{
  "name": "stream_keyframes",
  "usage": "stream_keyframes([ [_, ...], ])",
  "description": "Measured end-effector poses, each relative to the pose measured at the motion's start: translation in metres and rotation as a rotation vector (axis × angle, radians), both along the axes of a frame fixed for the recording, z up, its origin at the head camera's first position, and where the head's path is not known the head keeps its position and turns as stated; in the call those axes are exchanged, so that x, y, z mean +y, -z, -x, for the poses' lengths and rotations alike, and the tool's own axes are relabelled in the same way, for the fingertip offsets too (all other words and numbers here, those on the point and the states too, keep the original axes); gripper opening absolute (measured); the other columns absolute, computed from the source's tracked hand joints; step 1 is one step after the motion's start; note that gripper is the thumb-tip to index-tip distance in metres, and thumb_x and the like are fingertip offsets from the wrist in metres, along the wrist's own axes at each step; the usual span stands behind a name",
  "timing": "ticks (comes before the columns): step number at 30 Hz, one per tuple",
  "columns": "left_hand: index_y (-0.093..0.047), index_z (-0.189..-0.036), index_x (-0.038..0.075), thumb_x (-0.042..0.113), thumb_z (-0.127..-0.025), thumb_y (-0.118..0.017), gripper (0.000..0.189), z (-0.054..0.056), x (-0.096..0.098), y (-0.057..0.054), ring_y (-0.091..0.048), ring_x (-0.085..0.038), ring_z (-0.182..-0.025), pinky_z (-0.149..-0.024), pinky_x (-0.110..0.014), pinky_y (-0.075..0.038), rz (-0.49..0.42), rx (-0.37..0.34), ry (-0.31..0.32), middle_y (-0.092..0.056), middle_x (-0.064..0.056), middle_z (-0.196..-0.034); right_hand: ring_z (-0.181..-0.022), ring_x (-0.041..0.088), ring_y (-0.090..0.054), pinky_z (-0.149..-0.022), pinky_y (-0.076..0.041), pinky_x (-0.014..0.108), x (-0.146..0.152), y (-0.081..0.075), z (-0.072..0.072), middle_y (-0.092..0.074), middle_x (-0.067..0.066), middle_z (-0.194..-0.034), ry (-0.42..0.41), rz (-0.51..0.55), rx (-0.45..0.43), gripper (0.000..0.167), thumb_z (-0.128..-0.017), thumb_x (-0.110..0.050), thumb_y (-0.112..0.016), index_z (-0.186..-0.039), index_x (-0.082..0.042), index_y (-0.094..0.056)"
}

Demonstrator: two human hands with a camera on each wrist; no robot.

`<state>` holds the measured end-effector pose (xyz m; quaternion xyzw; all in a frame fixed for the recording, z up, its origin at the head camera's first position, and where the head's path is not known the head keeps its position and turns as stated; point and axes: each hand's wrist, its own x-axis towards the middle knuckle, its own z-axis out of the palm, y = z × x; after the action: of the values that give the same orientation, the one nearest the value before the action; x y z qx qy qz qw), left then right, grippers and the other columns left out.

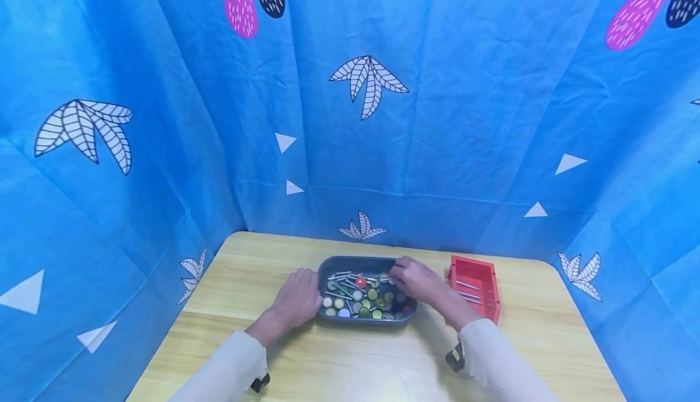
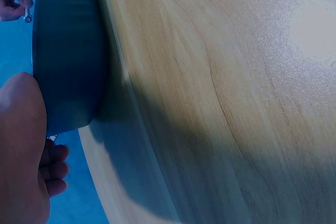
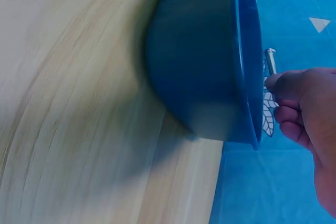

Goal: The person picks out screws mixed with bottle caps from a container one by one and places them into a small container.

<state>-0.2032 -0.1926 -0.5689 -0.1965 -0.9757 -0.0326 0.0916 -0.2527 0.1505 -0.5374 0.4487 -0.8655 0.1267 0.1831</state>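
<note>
A dark grey-blue tub (image 1: 365, 321) holds a mix of bottle caps (image 1: 381, 302), metal bolts (image 1: 343, 280) and a small orange-red ball (image 1: 361, 282). My left hand (image 1: 298, 297) grips its left end, the thumb against the outer wall and the other fingers curled at the rim. Over the tub's right end, my right hand (image 1: 418, 279) pinches a silver bolt (image 3: 271, 61) between thumb and fingers. The bolt's head points away from the fingertips, just above the rim in the right wrist view.
To the right of the tub stands a red box (image 1: 491, 312) with several bolts (image 1: 468, 296) lying in it. Both containers are on a light wooden table (image 1: 350, 365). A blue patterned curtain (image 1: 350, 165) hangs behind and on both sides.
</note>
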Motion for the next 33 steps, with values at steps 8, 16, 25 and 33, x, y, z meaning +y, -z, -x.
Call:
stream_keyframes([
  [8,-0.06,-0.105,0.002,0.025,-0.094,-0.054,0.026,0.0,0.0,0.0,-0.039,-0.019,-0.082,-0.078,-0.034,-0.04,0.001,0.026,0.01,-0.048,-0.003,-0.086,-0.082,0.015,-0.067,-0.075,-0.06,0.028,0.013,-0.006,-0.006,-0.069,0.002,-0.089,0.012,0.028,0.005,0.012,-0.084,-0.008,-0.082,-0.096,-0.01,-0.078],
  [16,-0.06,-0.103,0.002,0.026,-0.092,-0.052,0.027,0.0,0.001,-0.001,-0.039,-0.019,-0.08,-0.076,-0.034,-0.039,0.014,0.047,0.015,-0.047,-0.002,-0.084,-0.086,0.017,-0.07,-0.077,-0.061,0.028,0.026,-0.01,-0.011,-0.071,0.003,-0.092,0.003,0.079,0.037,0.019,-0.08,-0.004,-0.085,-0.096,-0.01,-0.078],
  [25,-0.059,-0.101,0.003,0.025,-0.093,-0.055,0.024,-0.002,0.003,-0.003,-0.038,-0.019,-0.08,-0.076,-0.034,-0.039,0.008,0.031,0.011,-0.046,-0.002,-0.084,-0.087,0.016,-0.069,-0.076,-0.061,0.028,0.042,-0.011,-0.017,-0.072,0.003,-0.091,0.012,0.157,0.054,0.019,-0.078,-0.002,-0.086,-0.094,-0.009,-0.078],
  [33,-0.059,-0.102,0.003,0.025,-0.094,-0.056,0.024,-0.001,0.002,0.0,-0.038,-0.019,-0.08,-0.076,-0.034,-0.039,0.009,0.033,0.006,-0.047,-0.003,-0.084,-0.088,0.015,-0.068,-0.078,-0.061,0.031,0.063,-0.01,-0.025,-0.072,0.001,-0.094,0.086,0.172,0.011,0.018,-0.081,-0.004,-0.085,-0.096,-0.01,-0.078],
])
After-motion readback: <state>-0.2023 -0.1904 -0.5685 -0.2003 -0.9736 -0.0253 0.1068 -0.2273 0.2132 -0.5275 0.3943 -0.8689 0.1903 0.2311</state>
